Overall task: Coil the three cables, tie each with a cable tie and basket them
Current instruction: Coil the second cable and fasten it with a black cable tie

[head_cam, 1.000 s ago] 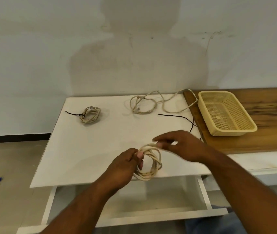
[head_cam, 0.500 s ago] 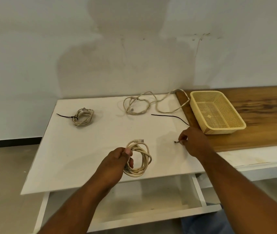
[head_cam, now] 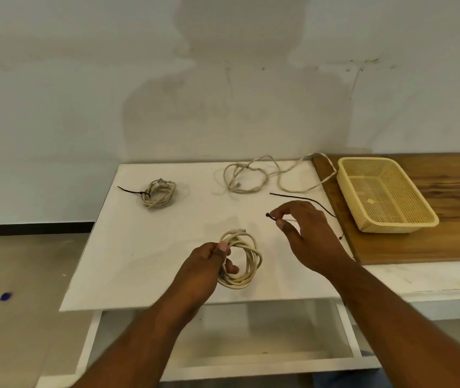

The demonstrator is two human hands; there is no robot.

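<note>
**Head view: left hand (head_cam: 205, 266) grips a coiled cable (head_cam: 248, 261), right hand (head_cam: 308, 233) pinches a cable tie (head_cam: 270, 215)**

The left hand is closed around one side of the coiled cable. Its thumb presses on top of the strands and its fingers wrap underneath, so the loops stand out to the right of the fist, over the front part of the white tabletop (head_cam: 139, 247). A connector shows at the top of the coil. Whether the coil touches the tabletop cannot be told.

The right hand is raised just to the right of the coil and apart from it. Thumb and forefinger pinch the thin black cable tie close to its head, which pokes out left of the fingertips. The other fingers are loosely curled.

Behind the right hand, a second cable tie (head_cam: 293, 196) lies flat on the tabletop. A loose cable (head_cam: 254, 177) sprawls along the back edge, one end trailing onto the wooden counter (head_cam: 447, 242). At the back left sits a tied coil (head_cam: 160, 193), with a black tail sticking out to its left.

The yellow basket (head_cam: 391, 228) stands on the wooden counter, right of the tabletop and well apart from both hands. A drawer (head_cam: 251, 359) is open below the tabletop's front edge.
</note>
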